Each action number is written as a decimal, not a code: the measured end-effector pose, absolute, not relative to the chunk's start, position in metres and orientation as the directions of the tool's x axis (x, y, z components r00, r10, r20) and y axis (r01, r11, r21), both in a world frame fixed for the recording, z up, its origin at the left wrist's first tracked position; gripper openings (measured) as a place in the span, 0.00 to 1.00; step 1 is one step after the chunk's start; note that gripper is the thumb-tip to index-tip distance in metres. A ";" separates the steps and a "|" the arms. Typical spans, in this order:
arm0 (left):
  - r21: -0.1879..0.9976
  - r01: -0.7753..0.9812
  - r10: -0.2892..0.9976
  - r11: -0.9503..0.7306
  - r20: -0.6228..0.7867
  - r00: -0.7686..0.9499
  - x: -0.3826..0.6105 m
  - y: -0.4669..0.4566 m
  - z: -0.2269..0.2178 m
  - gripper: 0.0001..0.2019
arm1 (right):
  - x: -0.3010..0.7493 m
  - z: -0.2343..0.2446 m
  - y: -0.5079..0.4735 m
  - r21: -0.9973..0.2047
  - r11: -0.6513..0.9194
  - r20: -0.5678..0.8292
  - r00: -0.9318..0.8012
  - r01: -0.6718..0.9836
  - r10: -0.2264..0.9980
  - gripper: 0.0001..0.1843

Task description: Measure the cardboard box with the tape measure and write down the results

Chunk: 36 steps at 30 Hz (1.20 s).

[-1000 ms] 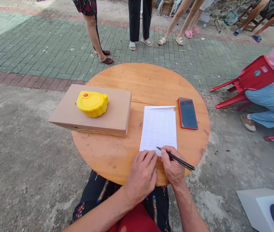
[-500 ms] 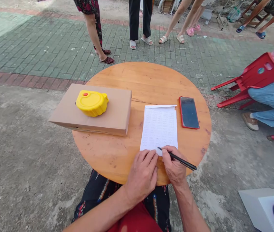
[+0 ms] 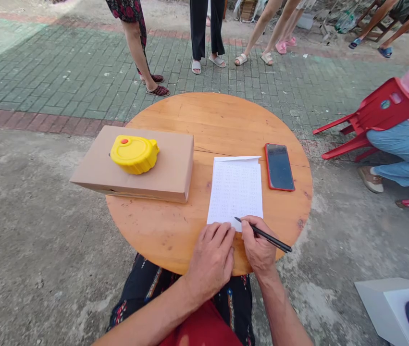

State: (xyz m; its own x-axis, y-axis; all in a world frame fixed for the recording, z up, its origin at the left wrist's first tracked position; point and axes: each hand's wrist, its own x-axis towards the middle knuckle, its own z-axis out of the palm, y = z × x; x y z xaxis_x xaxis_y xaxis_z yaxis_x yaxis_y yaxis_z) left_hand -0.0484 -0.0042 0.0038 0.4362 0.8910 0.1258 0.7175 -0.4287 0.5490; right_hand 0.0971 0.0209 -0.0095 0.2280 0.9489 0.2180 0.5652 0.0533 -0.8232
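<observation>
A black pen (image 3: pixel 267 236) is gripped in my right hand (image 3: pixel 260 247), its tip at the lower part of a white sheet of paper (image 3: pixel 236 187). Rows of small handwritten marks cover the sheet, and a fold shows along its top edge. My left hand (image 3: pixel 213 254) lies flat with its fingertips on the paper's lower left edge, fingers stretched out and holding nothing. Right of the paper rests a phone (image 3: pixel 279 167) in a red case, its screen dark.
On the round wooden table (image 3: pixel 211 113), a cardboard box (image 3: pixel 170 166) at left carries a yellow tape-measure-shaped object (image 3: pixel 134 154). Several people stand beyond the table. At right, a person sits on a red plastic chair (image 3: pixel 380 110). A white box (image 3: pixel 388 298) stands at lower right.
The pen tip has shifted up very slightly against the paper. The whole view has slid a little, so table things appear slightly further left. Both hands keep their hold and place.
</observation>
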 end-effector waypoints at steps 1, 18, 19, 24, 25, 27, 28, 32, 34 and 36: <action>0.550 0.717 0.891 -0.428 0.126 0.435 -0.048 -0.004 0.004 0.20 | 0.097 -0.009 0.021 -0.820 0.058 0.222 0.224 0.569 0.949 0.07; 0.571 0.704 0.894 -0.421 0.130 0.429 -0.048 -0.004 0.004 0.20 | 0.096 -0.007 0.023 -0.789 0.081 0.244 0.190 0.609 0.951 0.07; 0.574 0.704 0.894 -0.419 0.127 0.429 -0.048 -0.004 0.004 0.20 | 0.096 -0.007 0.023 -0.787 0.079 0.245 0.193 0.612 0.950 0.08; 0.579 0.703 0.895 -0.414 0.117 0.431 -0.048 -0.004 0.003 0.21 | 0.096 -0.007 0.021 -0.786 0.055 0.237 0.218 0.616 0.947 0.08; 0.579 0.703 0.895 -0.413 0.115 0.431 -0.049 -0.004 0.003 0.21 | 0.096 -0.007 0.021 -0.787 0.051 0.230 0.217 0.615 0.949 0.08; 0.580 0.703 0.896 -0.412 0.116 0.429 -0.049 -0.004 0.003 0.21 | 0.097 -0.006 0.021 -0.790 0.048 0.219 0.207 0.611 0.954 0.08; 0.580 0.703 0.896 -0.411 0.116 0.428 -0.049 -0.004 0.003 0.21 | 0.097 -0.006 0.021 -0.792 0.051 0.217 0.203 0.609 0.955 0.08; 0.574 0.708 0.896 -0.412 0.113 0.430 -0.049 -0.004 0.004 0.21 | 0.097 -0.005 0.022 -0.796 0.062 0.222 0.194 0.603 0.956 0.09; 0.572 0.709 0.895 -0.413 0.113 0.431 -0.049 -0.004 0.004 0.21 | 0.097 -0.005 0.022 -0.794 0.061 0.224 0.198 0.605 0.954 0.08; 0.574 0.707 0.894 -0.414 0.112 0.433 -0.049 -0.003 0.004 0.21 | 0.097 -0.006 0.022 -0.794 0.052 0.220 0.208 0.606 0.953 0.08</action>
